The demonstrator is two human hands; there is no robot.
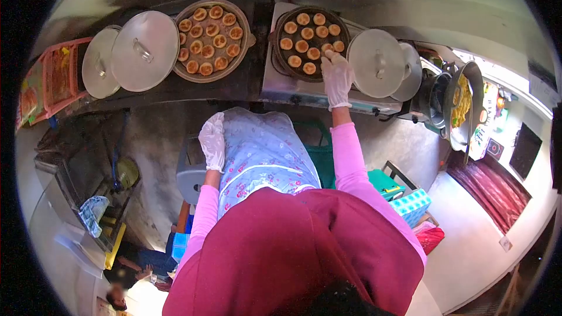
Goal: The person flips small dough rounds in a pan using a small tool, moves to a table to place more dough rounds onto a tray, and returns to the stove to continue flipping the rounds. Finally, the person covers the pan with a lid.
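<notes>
My right hand [338,81], in a clear plastic glove, reaches over the near right rim of a dark round pan [285,65]. Its fingers are closed at a small round browned bun [326,48], whose near side they cover. Several similar buns [307,33] lie spread over that pan. My left hand [212,142], gloved too, hangs low beside the flowered apron [257,146]; its fingers look curled together, and nothing shows in them. On the left, a second round pan [246,25] holds more browned buns [219,41].
Metal lids [145,52] lean left of the left pan, and another lid [374,64] stands close to my right hand. Farther right is a wok [475,90] with yellow food. A pink basket [58,79] stands far left. Another person [143,263] is at lower left.
</notes>
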